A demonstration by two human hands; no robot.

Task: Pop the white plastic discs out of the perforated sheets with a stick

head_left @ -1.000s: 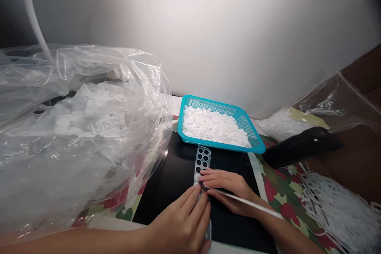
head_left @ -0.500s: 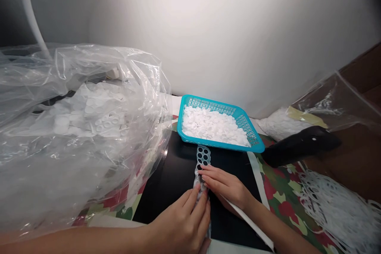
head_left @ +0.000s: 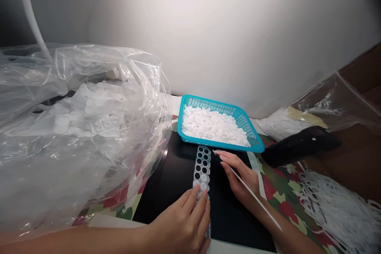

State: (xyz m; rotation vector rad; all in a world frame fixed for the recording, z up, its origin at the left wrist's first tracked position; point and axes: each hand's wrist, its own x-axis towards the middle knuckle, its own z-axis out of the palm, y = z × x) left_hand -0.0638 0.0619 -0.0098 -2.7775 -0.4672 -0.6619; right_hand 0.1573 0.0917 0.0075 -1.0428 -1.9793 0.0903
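Note:
A translucent strip with two rows of round holes [head_left: 202, 162] lies on the black board [head_left: 175, 174]. The upper holes show black; lower ones look filled with whitish discs. My left hand [head_left: 186, 220] presses on the strip's lower part, fingers close together, covering much of it. To the strip's right, my right hand [head_left: 241, 172] pinches a long thin white stick [head_left: 256, 198], with a small pale piece near the fingertips. Just beyond the strip's far end stands a turquoise basket [head_left: 220, 145] of small white discs [head_left: 211, 125].
A large clear plastic bag [head_left: 89, 158] with white pieces fills the left side. At right are a black object [head_left: 303, 145], a pile of thin white rings [head_left: 342, 214] and another clear bag [head_left: 330, 99]. A camouflage-patterned cloth [head_left: 282, 190] lies beneath.
My right hand has lifted off the strip and moved right and up, towards the basket, with the stick. More of the strip shows. My left hand has stayed in place.

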